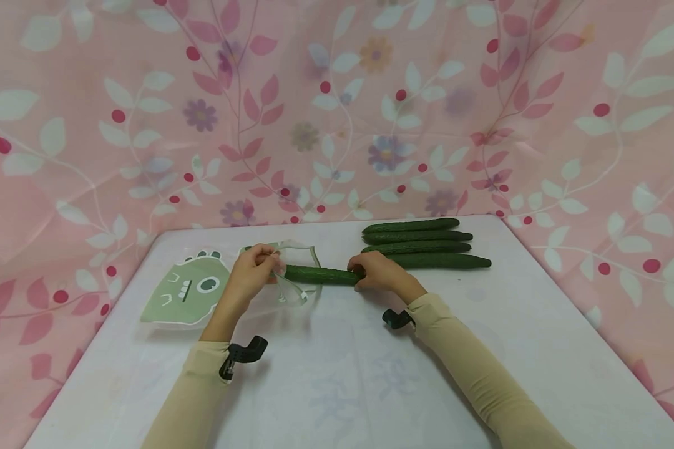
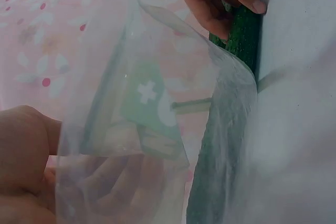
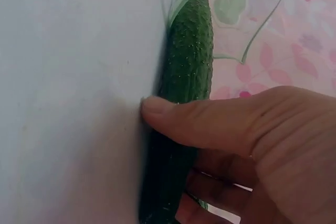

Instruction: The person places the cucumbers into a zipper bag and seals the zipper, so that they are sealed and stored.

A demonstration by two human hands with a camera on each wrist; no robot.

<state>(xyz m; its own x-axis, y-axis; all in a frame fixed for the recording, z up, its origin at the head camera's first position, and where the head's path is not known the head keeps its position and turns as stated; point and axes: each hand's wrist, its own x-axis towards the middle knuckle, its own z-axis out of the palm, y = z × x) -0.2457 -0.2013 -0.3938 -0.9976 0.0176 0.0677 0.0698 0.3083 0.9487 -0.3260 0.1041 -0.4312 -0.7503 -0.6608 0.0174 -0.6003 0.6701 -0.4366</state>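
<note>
A clear plastic bag [image 1: 188,290] printed with a green cartoon face lies on the left of the table, its green-edged mouth spread toward the right. My left hand [image 1: 253,273] pinches the bag near its opening; through the film its fingers look curled in the left wrist view. One cucumber [image 1: 322,275] lies lengthwise with its left part inside the bag, seen through the plastic in the left wrist view. At the cucumber's right end, my right hand [image 1: 383,273] grips it, thumb [image 3: 184,119] across the near side and fingers behind.
Several more cucumbers [image 1: 440,260] lie side by side at the back right, just beyond my right hand. The white table [image 1: 337,380] ends at a back edge before a pink floral curtain [image 1: 337,112]. Dark wrist cameras [image 1: 247,350] sit on both sleeves.
</note>
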